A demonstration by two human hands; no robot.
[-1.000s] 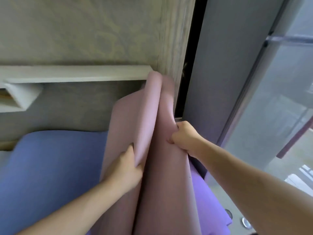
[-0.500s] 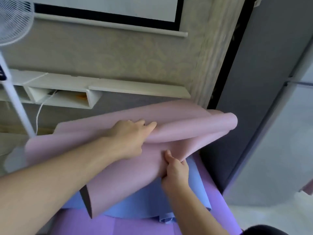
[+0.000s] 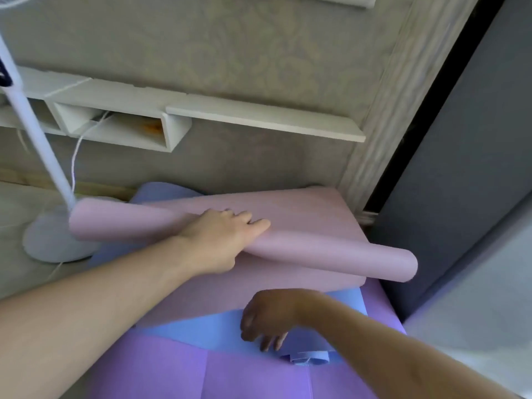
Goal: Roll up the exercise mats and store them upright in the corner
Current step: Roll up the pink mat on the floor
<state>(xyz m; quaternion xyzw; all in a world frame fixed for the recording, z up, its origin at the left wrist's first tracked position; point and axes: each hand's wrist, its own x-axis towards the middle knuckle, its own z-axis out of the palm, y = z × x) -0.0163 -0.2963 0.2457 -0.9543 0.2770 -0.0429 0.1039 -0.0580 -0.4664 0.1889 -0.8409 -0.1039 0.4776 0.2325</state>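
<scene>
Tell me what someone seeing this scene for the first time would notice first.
Probably the pink mat, partly rolled into a long tube across the middle, with the left hand resting on the roll. Beneath it lie a blue mat and a purple mat; the right hand hovers over the blue one. A white standing fan stands at left.

Fan stand (image 3: 43, 156) left of the pink mat (image 3: 302, 214), shelf (image 3: 259, 119) above, wall corner (image 3: 371, 145) close behind.
</scene>
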